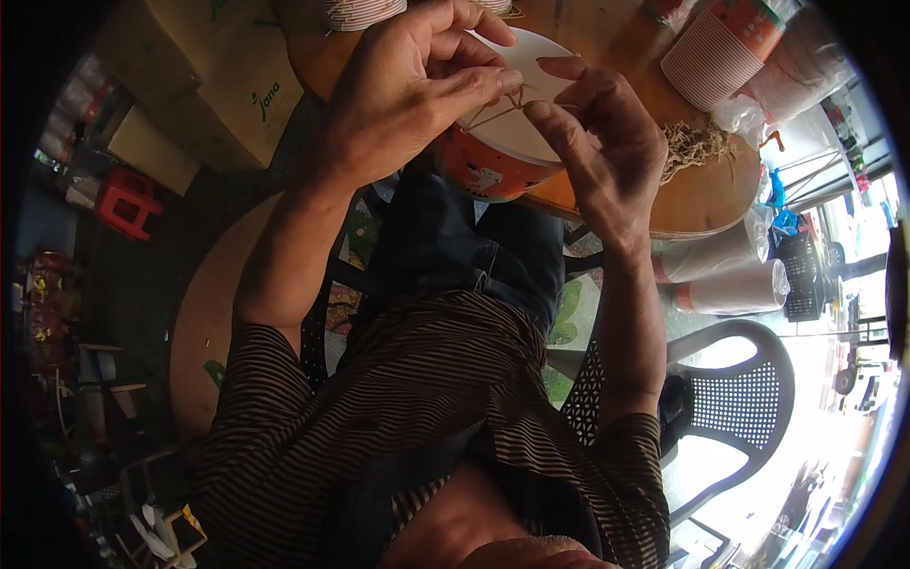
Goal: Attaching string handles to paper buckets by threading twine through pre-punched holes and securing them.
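Observation:
An orange paper bowl (488, 169) with a white lid (521, 133) rests at the near edge of a round wooden table (701, 194). My left hand (408, 90) and my right hand (607, 137) are over the lid, each pinching a thin tan rubber band (498, 106) that stretches across it. My left fingers curl over the lid's left side. My right fingertips hold the band near the lid's middle.
A heap of rubber bands (697, 144) lies on the table right of the bowl. Stacks of paper cups (720, 52) lie behind it. Cardboard boxes (237, 85) stand at the left, a red stool (123, 201) beyond. A grey plastic chair (739, 398) is at my right.

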